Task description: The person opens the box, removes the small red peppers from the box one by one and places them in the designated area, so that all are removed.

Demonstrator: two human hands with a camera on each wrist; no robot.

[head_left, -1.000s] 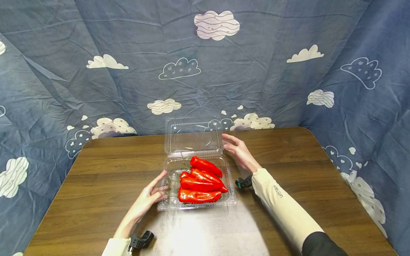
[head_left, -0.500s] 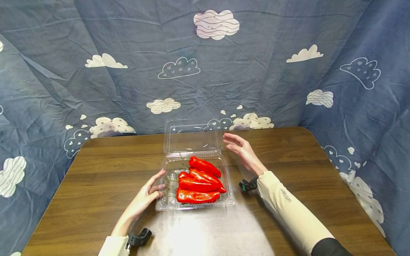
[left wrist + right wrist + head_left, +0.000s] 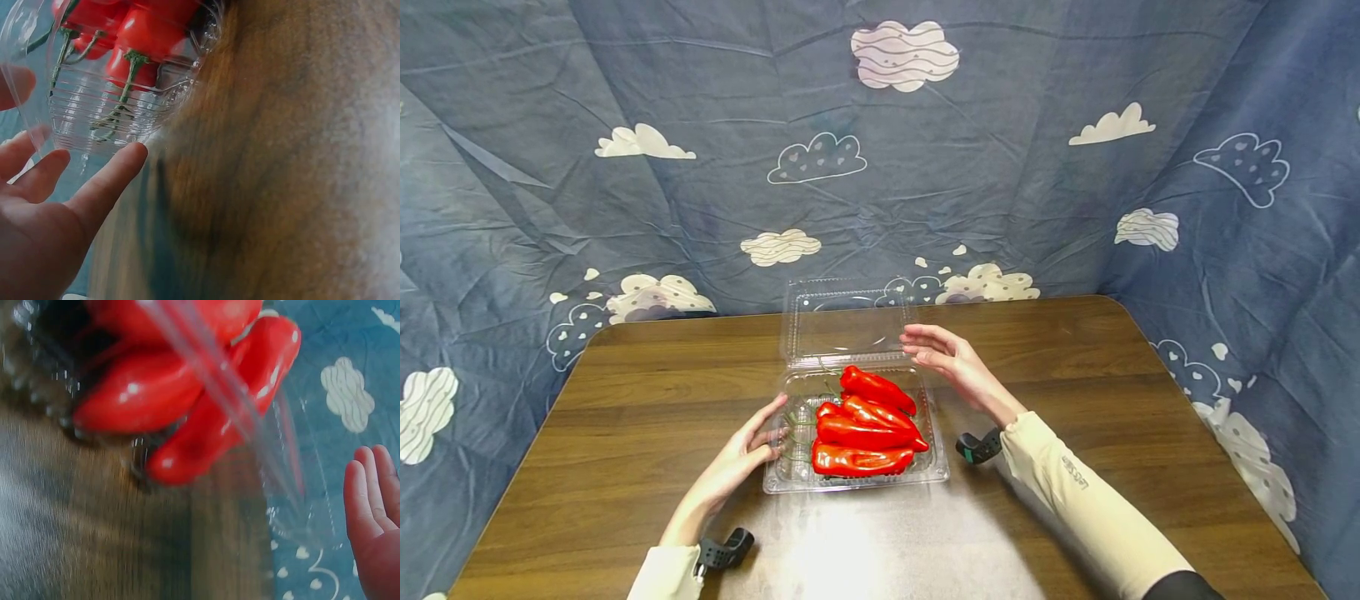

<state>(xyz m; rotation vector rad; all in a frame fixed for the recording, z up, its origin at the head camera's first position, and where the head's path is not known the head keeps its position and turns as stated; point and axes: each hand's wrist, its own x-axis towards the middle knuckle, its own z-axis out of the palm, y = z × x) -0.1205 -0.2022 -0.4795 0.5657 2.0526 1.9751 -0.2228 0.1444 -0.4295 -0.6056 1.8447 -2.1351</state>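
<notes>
We find the red peppers (image 3: 865, 458) lying in the clear plastic tray (image 3: 857, 487) on the bench (image 3: 662, 375), stems (image 3: 128, 78) toward its left wall. Behind them stands the raised clear lid (image 3: 850, 325).

Change noted: half a second ago the right hand (image 3: 953, 362) was just right of the lid; its fingertips now overlap the lid's lower right edge in the head view. We judge the lid within its reach; contact we cannot tell. Its long fingers are straight and close together. The left hand (image 3: 733, 462), fingers spread, remains at the tray's left wall, pinching nothing.

One stem reaches toward the hinge, a possible snag. A cloud-print curtain (image 3: 1000, 183) hangs behind.
</notes>
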